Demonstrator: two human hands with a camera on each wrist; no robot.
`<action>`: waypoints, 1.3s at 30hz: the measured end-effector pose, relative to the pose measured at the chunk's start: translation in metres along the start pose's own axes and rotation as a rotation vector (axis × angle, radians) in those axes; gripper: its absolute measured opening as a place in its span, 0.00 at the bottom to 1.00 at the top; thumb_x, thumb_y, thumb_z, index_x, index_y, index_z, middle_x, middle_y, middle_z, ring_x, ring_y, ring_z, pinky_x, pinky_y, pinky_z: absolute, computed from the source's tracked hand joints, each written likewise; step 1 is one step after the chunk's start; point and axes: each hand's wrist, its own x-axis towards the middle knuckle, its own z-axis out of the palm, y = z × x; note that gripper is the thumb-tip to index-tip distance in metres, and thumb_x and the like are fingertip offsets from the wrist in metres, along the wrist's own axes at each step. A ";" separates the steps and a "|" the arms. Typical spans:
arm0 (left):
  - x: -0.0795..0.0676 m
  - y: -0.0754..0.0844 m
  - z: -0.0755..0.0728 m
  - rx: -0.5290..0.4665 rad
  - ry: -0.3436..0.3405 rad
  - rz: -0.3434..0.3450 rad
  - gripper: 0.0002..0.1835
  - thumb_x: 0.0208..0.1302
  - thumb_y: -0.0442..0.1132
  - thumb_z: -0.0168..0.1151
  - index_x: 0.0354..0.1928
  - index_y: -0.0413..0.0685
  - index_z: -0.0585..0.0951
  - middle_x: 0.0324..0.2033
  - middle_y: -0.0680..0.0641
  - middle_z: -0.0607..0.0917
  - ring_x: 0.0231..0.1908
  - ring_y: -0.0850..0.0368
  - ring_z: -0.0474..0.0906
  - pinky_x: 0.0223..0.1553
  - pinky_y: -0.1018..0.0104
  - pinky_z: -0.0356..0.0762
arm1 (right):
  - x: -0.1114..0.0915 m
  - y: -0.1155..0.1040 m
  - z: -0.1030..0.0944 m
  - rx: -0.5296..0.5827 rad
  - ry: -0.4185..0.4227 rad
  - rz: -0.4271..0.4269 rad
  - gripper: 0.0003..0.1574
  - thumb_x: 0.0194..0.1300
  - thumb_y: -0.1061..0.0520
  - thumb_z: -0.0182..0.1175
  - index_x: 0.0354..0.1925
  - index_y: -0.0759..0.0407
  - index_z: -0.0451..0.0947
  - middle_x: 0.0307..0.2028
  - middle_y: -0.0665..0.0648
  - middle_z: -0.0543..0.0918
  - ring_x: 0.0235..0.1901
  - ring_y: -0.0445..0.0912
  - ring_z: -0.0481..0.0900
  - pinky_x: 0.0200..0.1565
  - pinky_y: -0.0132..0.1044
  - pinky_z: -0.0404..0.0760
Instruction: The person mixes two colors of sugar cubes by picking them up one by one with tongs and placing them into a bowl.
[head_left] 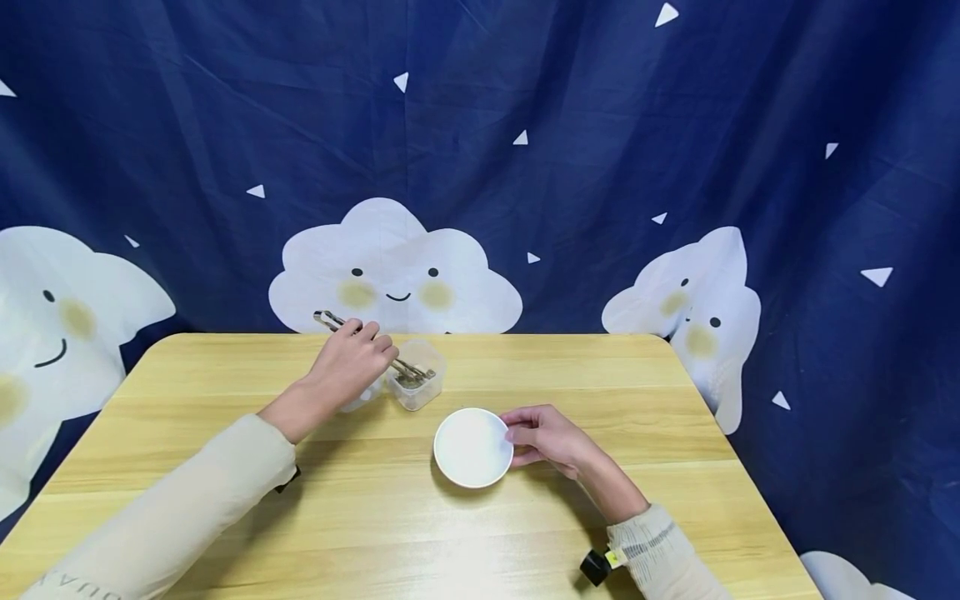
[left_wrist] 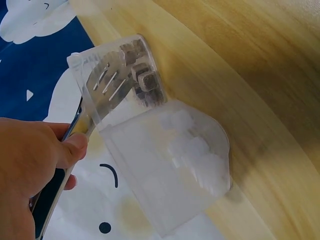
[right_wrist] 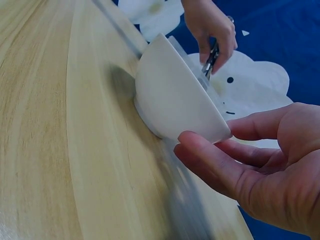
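I judge the step as pick-up: left hand (head_left: 352, 362) grips tongs (head_left: 331, 320) inside clear tub (head_left: 412, 402), right hand (head_left: 553, 437) holds white bowl (head_left: 472, 448); next needs a squeeze.

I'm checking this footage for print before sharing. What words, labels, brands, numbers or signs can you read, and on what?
Left sleeve: perhaps "UA" among its letters; the rest unclear.
Right sleeve: grey marks, too small to read.
Yellow tag: dark mark, too small to read.
Bowl: none seen.

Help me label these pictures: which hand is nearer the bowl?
Right. The right hand touches the bowl at its rim; the left hand is farther off, beyond the bowl to its left, gripping tongs.
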 end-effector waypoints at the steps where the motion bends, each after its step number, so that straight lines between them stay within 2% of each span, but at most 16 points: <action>1: 0.000 0.000 0.000 0.002 0.004 0.000 0.09 0.62 0.27 0.64 0.31 0.51 0.84 0.25 0.54 0.82 0.33 0.51 0.73 0.39 0.61 0.68 | 0.000 0.000 0.000 -0.001 0.000 -0.001 0.27 0.73 0.65 0.56 0.66 0.78 0.71 0.62 0.76 0.77 0.49 0.52 0.87 0.45 0.42 0.90; 9: 0.000 0.001 0.002 0.004 0.032 0.001 0.09 0.63 0.27 0.61 0.30 0.50 0.83 0.24 0.54 0.81 0.32 0.51 0.72 0.37 0.61 0.67 | 0.000 0.000 0.000 -0.005 0.005 -0.003 0.27 0.73 0.65 0.56 0.66 0.78 0.71 0.62 0.75 0.78 0.47 0.50 0.87 0.45 0.42 0.90; 17: 0.000 0.000 0.000 0.013 -0.013 -0.016 0.09 0.65 0.29 0.61 0.35 0.52 0.84 0.28 0.54 0.83 0.35 0.51 0.74 0.39 0.61 0.68 | -0.001 0.002 0.000 -0.008 0.008 -0.004 0.27 0.73 0.64 0.57 0.65 0.77 0.72 0.61 0.74 0.79 0.47 0.49 0.87 0.44 0.43 0.90; 28: -0.009 -0.007 -0.007 -0.022 -0.023 -0.056 0.08 0.67 0.29 0.60 0.38 0.50 0.85 0.31 0.51 0.85 0.35 0.50 0.76 0.38 0.60 0.67 | 0.001 0.004 0.000 0.005 0.010 -0.009 0.27 0.73 0.64 0.57 0.65 0.77 0.72 0.60 0.73 0.80 0.46 0.50 0.88 0.44 0.42 0.90; 36: -0.013 -0.011 -0.010 -0.080 0.096 -0.080 0.13 0.68 0.27 0.54 0.35 0.49 0.85 0.29 0.49 0.85 0.32 0.49 0.76 0.36 0.60 0.67 | 0.003 0.004 0.002 0.007 0.005 -0.014 0.27 0.73 0.64 0.57 0.65 0.77 0.72 0.59 0.73 0.81 0.44 0.49 0.88 0.43 0.40 0.90; 39: -0.014 -0.012 -0.011 -0.100 0.109 -0.089 0.13 0.67 0.26 0.54 0.36 0.48 0.86 0.31 0.49 0.86 0.33 0.49 0.77 0.35 0.60 0.68 | 0.003 0.004 0.002 0.013 0.004 -0.014 0.27 0.73 0.65 0.57 0.65 0.78 0.72 0.59 0.73 0.81 0.44 0.49 0.88 0.43 0.40 0.90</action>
